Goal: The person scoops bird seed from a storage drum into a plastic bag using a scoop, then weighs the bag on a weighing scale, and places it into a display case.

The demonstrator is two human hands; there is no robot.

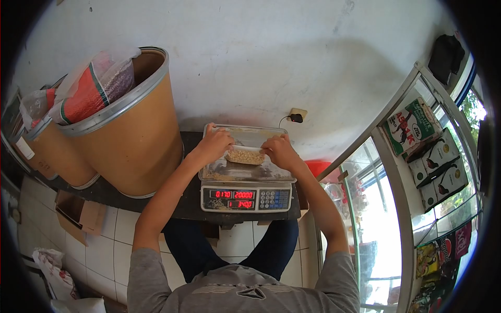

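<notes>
A clear plastic bag of pale grain (245,156) lies on the metal pan (224,171) of a digital scale (246,197). My left hand (218,143) is closed on the bag's upper left edge, fingers pinched together. At the upper right edge, my right hand (280,151) pinches the same bag. The grain sits in the lower part of the bag, below my fingers. Red digits glow on the scale's display, reading 0.170, 20000 and 340.0.
Tall brown drums (130,125) stand to the left, one holding a red woven sack (88,94). A glass display case (386,172) with packets is at the right. A plug sits in the wall socket (296,117). An open cardboard box (81,214) lies on the floor.
</notes>
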